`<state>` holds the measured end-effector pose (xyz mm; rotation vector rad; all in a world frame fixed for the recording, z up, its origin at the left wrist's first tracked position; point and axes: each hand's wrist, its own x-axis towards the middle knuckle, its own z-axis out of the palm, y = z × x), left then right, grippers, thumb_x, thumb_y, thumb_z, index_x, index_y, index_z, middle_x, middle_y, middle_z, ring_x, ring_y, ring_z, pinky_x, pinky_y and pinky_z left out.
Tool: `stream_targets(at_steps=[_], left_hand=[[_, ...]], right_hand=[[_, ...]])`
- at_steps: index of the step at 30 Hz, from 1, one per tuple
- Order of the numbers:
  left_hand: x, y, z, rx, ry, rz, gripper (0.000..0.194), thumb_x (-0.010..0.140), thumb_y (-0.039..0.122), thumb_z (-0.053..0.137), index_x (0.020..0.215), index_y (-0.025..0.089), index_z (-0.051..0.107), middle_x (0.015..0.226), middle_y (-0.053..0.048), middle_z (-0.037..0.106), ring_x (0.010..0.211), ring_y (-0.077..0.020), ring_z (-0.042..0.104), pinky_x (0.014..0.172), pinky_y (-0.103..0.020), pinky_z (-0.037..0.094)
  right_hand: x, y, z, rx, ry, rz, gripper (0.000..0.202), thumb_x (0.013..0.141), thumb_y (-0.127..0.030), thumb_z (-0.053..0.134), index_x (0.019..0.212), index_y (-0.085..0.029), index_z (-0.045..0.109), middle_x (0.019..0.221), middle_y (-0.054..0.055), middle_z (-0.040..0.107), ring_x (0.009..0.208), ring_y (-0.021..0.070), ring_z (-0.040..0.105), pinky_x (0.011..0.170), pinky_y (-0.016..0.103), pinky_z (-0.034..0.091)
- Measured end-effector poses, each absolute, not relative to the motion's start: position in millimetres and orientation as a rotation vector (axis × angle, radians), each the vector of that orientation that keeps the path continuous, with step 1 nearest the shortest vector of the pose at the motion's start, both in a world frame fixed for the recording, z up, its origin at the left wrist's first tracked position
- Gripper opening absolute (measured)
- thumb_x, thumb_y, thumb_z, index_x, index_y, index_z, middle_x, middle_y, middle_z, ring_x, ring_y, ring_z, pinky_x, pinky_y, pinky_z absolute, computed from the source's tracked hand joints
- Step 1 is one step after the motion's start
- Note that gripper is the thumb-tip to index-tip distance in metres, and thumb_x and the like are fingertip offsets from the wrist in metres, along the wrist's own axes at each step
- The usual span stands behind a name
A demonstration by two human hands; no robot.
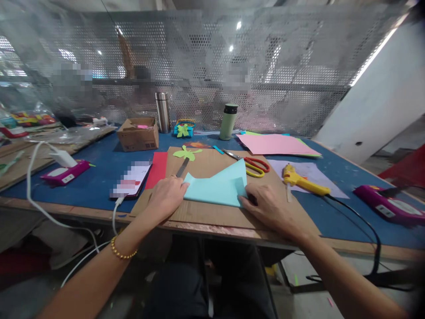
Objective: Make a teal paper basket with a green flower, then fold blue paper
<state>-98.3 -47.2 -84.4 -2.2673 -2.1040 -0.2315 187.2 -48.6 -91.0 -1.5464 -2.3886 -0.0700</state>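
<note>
On the cardboard (212,219), light blue paper (215,190) held at both ends

The left hand (167,198) pinches the left corner; the curled fingers of the right hand (270,207) grip the right edge, with the folded sheet lying between. Uneven pulling could skew the fold or crease it. The raised peak comes close to the scissors (253,159), so sliding the sheet outward could snag it on their handles. Farther back, a green bottle (227,124) stands upright

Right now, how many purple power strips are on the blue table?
2: one strip left of the white-screened phone, the other strip right of the yellow glue gun, by the picture's edge.
</note>
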Motion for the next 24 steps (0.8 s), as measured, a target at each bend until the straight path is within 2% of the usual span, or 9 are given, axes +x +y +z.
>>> stream_targets(at_steps=[7, 14, 24], left_hand=[[-93.3, -49.1, -84.4, -2.266, -2.016, -0.143, 0.043, 0.105, 0.033, 0.036, 0.105, 0.013, 0.074, 0.102, -0.016, 0.074, 0.097, -0.0301, 0.072, 0.080, -0.037, 0.051], [-94.0, -49.8, -82.2, -2.309, -1.944, -0.102, 0.045, 0.106, 0.032, 0.032, 0.104, 0.014, 0.074, 0.099, -0.016, 0.074, 0.092, -0.0298, 0.072, 0.074, -0.036, 0.051], [-90.2, -48.8, -73.6, -2.310, -2.003, -0.036, 0.047, 0.107, 0.031, 0.031, 0.102, 0.012, 0.074, 0.101, -0.017, 0.077, 0.099, -0.0306, 0.073, 0.074, -0.034, 0.049]], right_hand=[[189.9, -46.0, -95.0, -1.541, -2.387, -0.091, 0.029, 0.092, -0.032, 0.050, 0.067, -0.023, 0.035, 0.065, 0.001, 0.053, 0.063, 0.0166, 0.045, 0.063, 0.032, 0.026], [189.9, -46.7, -95.4, -1.509, -2.370, -0.119, 0.032, 0.091, -0.032, 0.051, 0.065, -0.024, 0.036, 0.061, 0.000, 0.050, 0.060, 0.0158, 0.042, 0.061, 0.032, 0.024], [187.7, -47.3, -95.9, -1.521, -2.382, -0.194, 0.031, 0.090, -0.029, 0.052, 0.065, -0.024, 0.035, 0.061, 0.000, 0.048, 0.059, 0.0162, 0.042, 0.062, 0.033, 0.022]])
